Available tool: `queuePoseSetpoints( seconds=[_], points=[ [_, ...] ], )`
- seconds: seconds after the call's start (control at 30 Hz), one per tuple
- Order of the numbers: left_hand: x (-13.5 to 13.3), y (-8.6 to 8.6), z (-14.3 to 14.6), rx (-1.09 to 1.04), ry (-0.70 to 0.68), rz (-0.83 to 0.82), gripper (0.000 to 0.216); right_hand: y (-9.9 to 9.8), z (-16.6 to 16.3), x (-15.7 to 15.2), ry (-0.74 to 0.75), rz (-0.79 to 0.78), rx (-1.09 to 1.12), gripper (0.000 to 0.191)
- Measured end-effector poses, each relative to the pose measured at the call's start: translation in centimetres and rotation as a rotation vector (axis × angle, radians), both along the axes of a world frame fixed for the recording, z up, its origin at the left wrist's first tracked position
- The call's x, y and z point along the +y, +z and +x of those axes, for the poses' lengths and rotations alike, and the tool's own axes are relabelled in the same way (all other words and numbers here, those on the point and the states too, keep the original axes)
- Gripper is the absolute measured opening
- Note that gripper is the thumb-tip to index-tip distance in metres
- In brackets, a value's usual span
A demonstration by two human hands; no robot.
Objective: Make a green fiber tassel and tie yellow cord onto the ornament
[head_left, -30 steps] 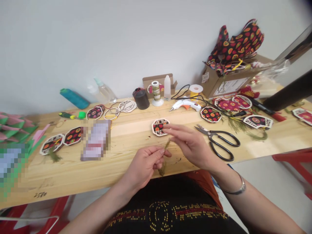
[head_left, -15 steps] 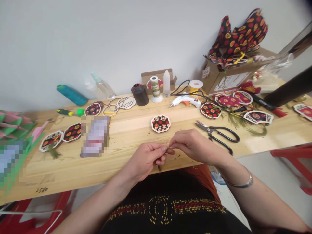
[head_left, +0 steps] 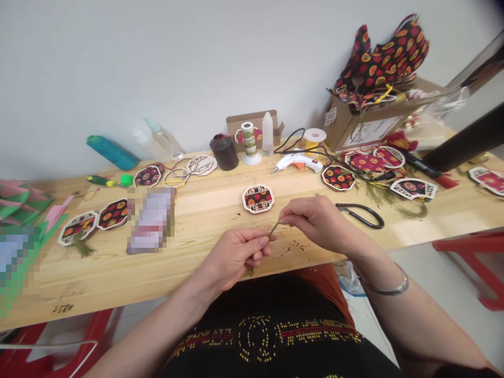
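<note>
My left hand is closed, pinching a thin olive-green cord between thumb and fingers. A bit of greenish thread, perhaps a tassel end, pokes out below that hand. My right hand pinches the cord's upper end, so a short length spans the gap between both hands. Just beyond them lies an eight-lobed patterned pendant with a pale wooden lattice frame. Black-handled scissors lie behind my right hand, which hides their blades.
At the back of the wooden table stand a black thread spool, a white squeeze bottle and a white glue gun. A blurred flat object lies left. More pendants lie right, before a cardboard box.
My right hand has moved up and right, away from my left hand, and a length of cord now shows between them. My right hand now covers the scissors' blades.
</note>
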State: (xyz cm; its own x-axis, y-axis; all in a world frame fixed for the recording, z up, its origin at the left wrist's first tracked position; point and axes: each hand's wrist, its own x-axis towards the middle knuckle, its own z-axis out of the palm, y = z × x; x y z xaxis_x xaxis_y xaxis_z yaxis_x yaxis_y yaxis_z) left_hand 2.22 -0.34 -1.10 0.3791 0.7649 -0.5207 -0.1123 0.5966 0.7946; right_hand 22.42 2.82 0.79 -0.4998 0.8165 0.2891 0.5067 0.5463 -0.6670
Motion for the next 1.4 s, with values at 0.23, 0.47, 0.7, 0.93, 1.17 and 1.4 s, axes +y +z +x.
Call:
queuePoseSetpoints(
  seconds=[0.23, 0.47, 0.7, 0.93, 1.17, 1.4],
  points=[
    [0.1, 0.7, 0.0, -0.046, 0.031, 0.031, 0.012, -0.3, 0.0, 0.1, -0.064, -0.05, 0.037, 0.016],
    [0.8, 1.4, -0.5, -0.103, 0.05, 0.005, 0.008, -1.3, -0.9, 0.3, -0.118, -0.224, 0.143, 0.019],
    [1.0, 1.6, -0.2, -0.108, 0.156, 0.244, 0.009, -2.6, -2.4, -0.2, -0.11, -0.307, 0.337, 0.013],
    [1.5, 2.7, -0.2, -0.183, 0.149, 0.229, 0.014, -3.1, -3.9, -0.5, 0.013, -0.66, 0.688, 0.013],
    [2.2, 3.0, 0.3, -0.183, 0.199, 0.256, 0.012, -3.9, -5.2, -0.6, 0.092, -0.947, 1.065, 0.015],
    [2.8, 2.9, 0.8, -0.194, 0.305, 0.129, 0.009, -4.0, -5.7, -0.7, 0.089, -1.178, 1.214, 0.015]
  ],
)
